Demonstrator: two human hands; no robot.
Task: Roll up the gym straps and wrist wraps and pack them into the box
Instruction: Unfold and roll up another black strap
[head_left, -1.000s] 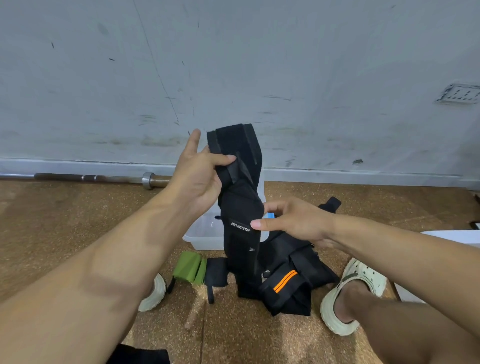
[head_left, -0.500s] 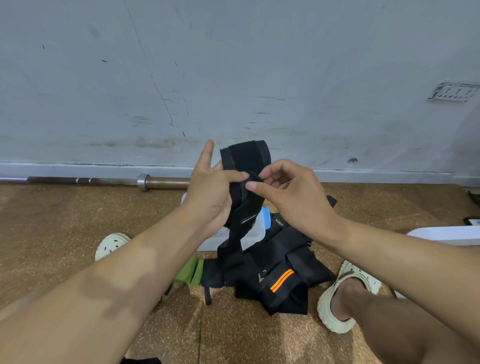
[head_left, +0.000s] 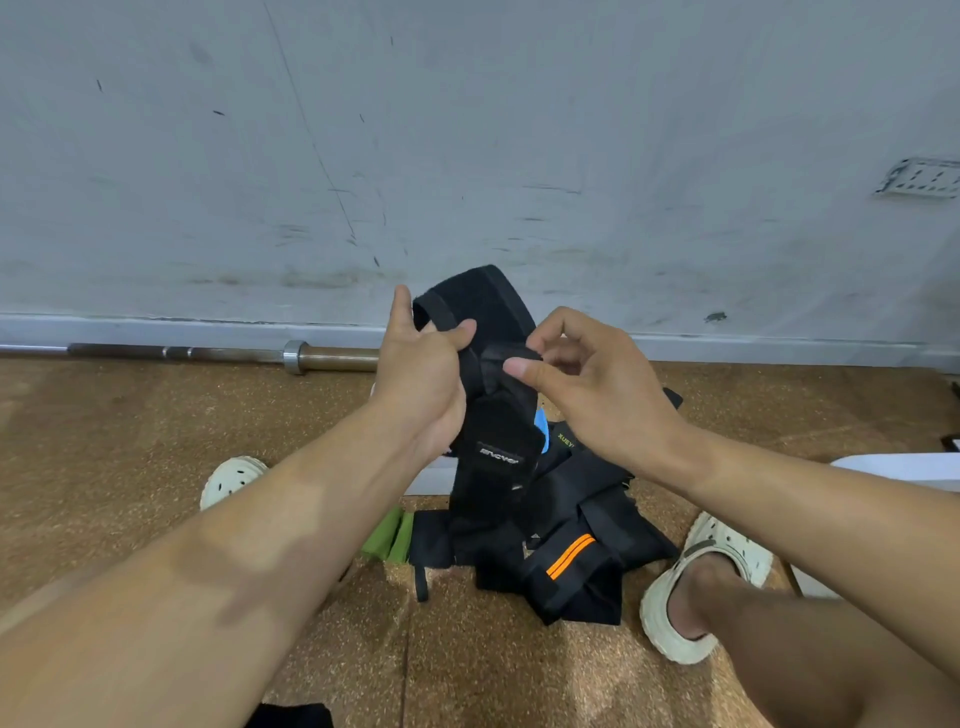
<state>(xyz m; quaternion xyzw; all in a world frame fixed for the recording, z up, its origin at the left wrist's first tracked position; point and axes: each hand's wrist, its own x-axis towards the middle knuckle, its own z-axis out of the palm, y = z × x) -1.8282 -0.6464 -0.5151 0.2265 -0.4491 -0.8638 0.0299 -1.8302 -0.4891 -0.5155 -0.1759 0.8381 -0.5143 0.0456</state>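
Observation:
I hold a black wrist wrap (head_left: 496, 447) up in front of me, its top end folded over into a loop. My left hand (head_left: 423, 374) grips the wrap near the top, thumb across it. My right hand (head_left: 587, 389) pinches the folded edge between thumb and fingers. The wrap's lower end hangs down onto a heap of black straps (head_left: 587, 519) on the floor, one with orange stripes (head_left: 570, 555). A green strap (head_left: 389, 535) lies at the heap's left. The clear plastic box (head_left: 428, 478) sits behind the heap, mostly hidden by my arms and the wrap.
A steel barbell (head_left: 208, 354) lies along the base of the grey wall. My feet in pale clogs stand at the left (head_left: 231, 480) and right (head_left: 701, 587) of the heap. A white box lid (head_left: 904, 470) lies at the right edge. The floor is brown cork matting.
My right hand rose from the wrap's middle to its top, where it now pinches the folded end. Both hands and the wrap came lower and closer together.

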